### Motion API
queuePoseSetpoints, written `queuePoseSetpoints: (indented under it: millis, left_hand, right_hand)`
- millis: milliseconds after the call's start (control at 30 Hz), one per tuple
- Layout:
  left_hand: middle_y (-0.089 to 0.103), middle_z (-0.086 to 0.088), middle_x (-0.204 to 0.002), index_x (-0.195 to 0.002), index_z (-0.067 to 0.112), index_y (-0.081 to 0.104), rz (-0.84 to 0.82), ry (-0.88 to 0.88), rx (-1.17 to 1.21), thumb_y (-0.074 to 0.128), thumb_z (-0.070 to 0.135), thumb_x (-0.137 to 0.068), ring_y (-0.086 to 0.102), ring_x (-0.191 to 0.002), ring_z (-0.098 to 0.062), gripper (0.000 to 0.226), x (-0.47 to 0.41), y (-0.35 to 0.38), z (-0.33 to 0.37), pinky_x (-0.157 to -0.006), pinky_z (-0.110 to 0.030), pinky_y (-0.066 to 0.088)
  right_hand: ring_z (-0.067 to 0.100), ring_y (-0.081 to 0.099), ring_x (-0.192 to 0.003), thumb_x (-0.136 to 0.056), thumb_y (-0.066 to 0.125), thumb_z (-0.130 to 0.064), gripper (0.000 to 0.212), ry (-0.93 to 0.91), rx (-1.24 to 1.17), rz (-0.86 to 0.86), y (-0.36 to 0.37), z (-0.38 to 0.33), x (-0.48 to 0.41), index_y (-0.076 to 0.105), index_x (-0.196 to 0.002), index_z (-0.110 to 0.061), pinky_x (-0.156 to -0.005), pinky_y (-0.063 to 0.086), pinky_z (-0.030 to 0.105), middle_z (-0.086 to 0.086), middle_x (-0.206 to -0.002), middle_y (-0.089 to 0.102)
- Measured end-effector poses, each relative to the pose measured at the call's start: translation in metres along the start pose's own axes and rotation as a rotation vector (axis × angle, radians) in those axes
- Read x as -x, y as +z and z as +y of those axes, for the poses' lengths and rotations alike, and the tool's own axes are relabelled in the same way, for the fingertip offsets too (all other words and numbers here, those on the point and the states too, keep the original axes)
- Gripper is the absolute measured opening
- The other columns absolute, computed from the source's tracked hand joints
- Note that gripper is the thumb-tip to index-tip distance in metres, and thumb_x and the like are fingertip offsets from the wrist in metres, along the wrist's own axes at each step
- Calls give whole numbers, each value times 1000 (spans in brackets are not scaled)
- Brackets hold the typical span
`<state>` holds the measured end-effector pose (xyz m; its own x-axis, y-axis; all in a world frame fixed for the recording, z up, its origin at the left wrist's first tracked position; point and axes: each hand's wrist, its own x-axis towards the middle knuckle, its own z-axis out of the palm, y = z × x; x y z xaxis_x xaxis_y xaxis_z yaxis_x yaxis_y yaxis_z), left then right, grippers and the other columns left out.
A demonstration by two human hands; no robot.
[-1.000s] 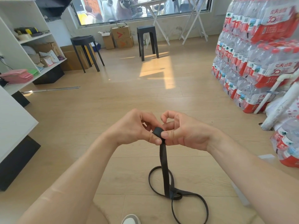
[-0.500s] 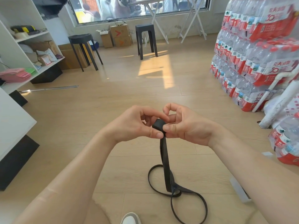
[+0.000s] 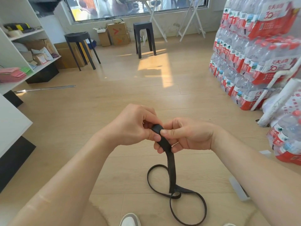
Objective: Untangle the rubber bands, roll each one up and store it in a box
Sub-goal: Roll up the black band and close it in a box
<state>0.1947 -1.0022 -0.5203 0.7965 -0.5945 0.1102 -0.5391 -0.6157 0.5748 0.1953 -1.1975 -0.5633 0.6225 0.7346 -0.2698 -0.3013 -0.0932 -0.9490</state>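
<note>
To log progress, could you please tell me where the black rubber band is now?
Centre of the head view: the black rubber band has its rolled end pinched between the left hand and right hand, its loops on the floor.

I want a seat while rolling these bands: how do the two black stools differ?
The round stool has a round seat and thin splayed legs; the square stool has a square seat and thicker, straighter legs. The round stool stands near the white shelf; the square stool stands farther back, by the cardboard boxes under the window. Both are black and upright.
</note>
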Motion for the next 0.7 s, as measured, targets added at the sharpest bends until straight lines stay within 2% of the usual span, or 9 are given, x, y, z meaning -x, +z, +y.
queuePoseSetpoints:
  millis: [67, 167, 300, 367, 467, 567, 633, 700]
  left_hand:
    - [61, 4, -75, -82, 22, 77, 8, -1, -117, 84, 16, -66, 52, -66, -12, 18, -1, 0, -2, -61, -25, 45]
    - [57, 10, -73, -77, 23, 75, -16, 3, -236, 80, 19, -70, 53, -66, -9, 9, -2, 5, -2, -64, -28, 46]
    - [54, 15, -76, -75, 30, 71, -28, -5, -306, 77, 21, -74, 52, -69, -3, 11, -4, 11, -4, -66, -25, 46]
    - [53, 15, -76, -76, 30, 71, 9, -30, -237, 80, 20, -69, 49, -67, -2, 16, -5, 14, -6, -63, -21, 43]
    - [55, 6, -77, -87, 23, 74, 64, -111, 84, 87, 12, -60, 45, -64, -2, 31, -6, 13, -11, -62, -19, 43]
    - [55, -15, -87, -93, 21, 75, -15, -147, 334, 87, 14, -61, 48, -75, -13, 35, -5, 6, -13, -72, -35, 51]
    - [55, -15, -89, -93, 21, 76, -49, -143, 373, 86, 23, -59, 47, -77, -15, 36, -4, 4, -12, -78, -43, 49]
    - [55, -12, -88, -92, 18, 77, -58, -135, 395, 84, 27, -58, 47, -77, -15, 36, -3, 4, -9, -80, -43, 47]
  right_hand:
    - [20, 70, -93, -86, 63, -33, 19, 13, 17, 57, 2, -2, -1, 72, -96, -20, -69, 52, 22, 8, -99, 73]
    - [19, 71, -88, -80, 61, -47, 38, 38, 38, 141, 8, -1, -4, 72, -95, -14, -61, 50, 17, 11, -97, 74]
    - [17, 70, -81, -77, 65, -46, 35, 4, 97, 283, 10, 6, -11, 73, -88, -14, -57, 44, 16, 8, -89, 74]
    - [15, 69, -78, -79, 66, -40, 33, -20, 86, 294, 9, 6, -10, 73, -94, -11, -58, 43, 16, 7, -87, 73]
    - [17, 69, -78, -80, 67, -32, 35, -79, 12, 249, 4, 3, -7, 71, -104, -7, -58, 46, 16, 6, -85, 71]
    - [24, 71, -81, -75, 76, -29, 49, -133, -72, 178, 2, -1, -4, 63, -116, -5, -59, 52, 19, 12, -87, 71]
    - [27, 71, -80, -69, 81, -26, 55, -155, -106, 152, 1, -1, -2, 55, -115, -12, -59, 54, 22, 14, -85, 71]
    - [28, 71, -80, -66, 76, -26, 54, -170, -138, 135, 0, -1, -1, 46, -110, -15, -59, 55, 24, 12, -79, 71]
